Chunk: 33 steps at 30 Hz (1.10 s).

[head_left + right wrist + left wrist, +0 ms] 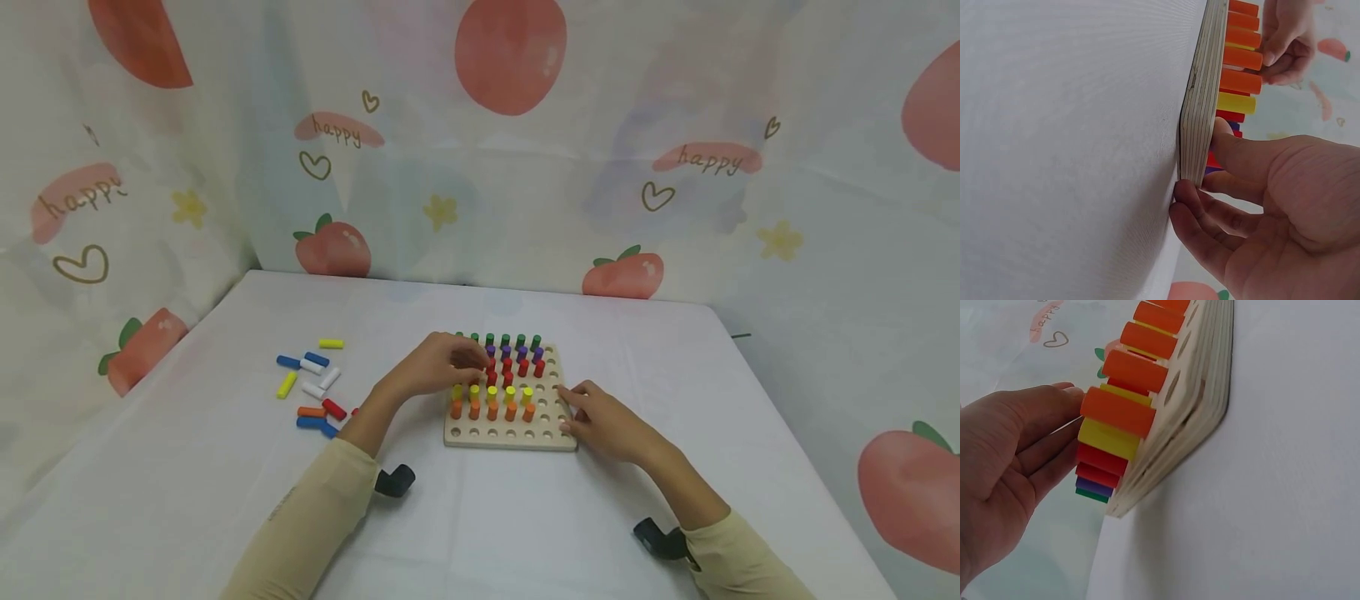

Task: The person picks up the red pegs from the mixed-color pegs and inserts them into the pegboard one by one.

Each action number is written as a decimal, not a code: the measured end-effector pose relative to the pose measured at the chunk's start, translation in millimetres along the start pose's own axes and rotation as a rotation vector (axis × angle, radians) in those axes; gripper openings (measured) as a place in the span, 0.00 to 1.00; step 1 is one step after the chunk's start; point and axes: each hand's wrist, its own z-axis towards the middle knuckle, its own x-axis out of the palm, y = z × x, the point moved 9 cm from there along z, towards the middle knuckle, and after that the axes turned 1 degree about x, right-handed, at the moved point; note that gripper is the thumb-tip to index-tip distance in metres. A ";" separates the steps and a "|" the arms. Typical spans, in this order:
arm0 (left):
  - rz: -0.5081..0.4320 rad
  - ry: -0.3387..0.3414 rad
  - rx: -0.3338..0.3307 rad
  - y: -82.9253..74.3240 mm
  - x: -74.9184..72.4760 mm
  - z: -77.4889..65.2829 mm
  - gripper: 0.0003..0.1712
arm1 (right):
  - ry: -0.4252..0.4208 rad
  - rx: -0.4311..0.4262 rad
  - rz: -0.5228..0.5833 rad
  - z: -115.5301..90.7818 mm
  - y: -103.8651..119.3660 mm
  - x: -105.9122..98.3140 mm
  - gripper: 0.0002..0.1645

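A wooden pegboard [510, 443] lies on the table with rows of coloured pegs upright in its holes. My left hand [444, 363] reaches over its left part, thumb and fingers bent together beside the red pegs [507, 366]. I cannot tell whether a peg sits between those fingertips. In the left wrist view the orange pegs [1119, 412] partly hide the fingertips. At the board's right edge, my right hand [609, 423] grips the board, thumb on the upper side and fingers along the edge. Yellow pegs [492, 394] stand just behind the orange row; purple and green pegs stand farther back.
Loose pegs lie left of the board: white [330, 378], yellow [287, 384], blue [288, 362], orange [311, 412] and red [333, 409]. My left forearm crosses beside them. A patterned cloth [510, 208] hangs behind the white table [480, 517].
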 end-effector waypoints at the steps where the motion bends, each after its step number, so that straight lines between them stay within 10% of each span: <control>1: 0.002 -0.008 0.005 1.1 -1.3 -1.2 0.11 | 0.001 0.001 0.002 0.0 -0.1 -0.1 0.38; 33: -0.075 -0.071 -0.046 46.2 -43.6 -47.5 0.11 | -0.004 -0.014 -0.011 0.6 1.6 -0.2 0.38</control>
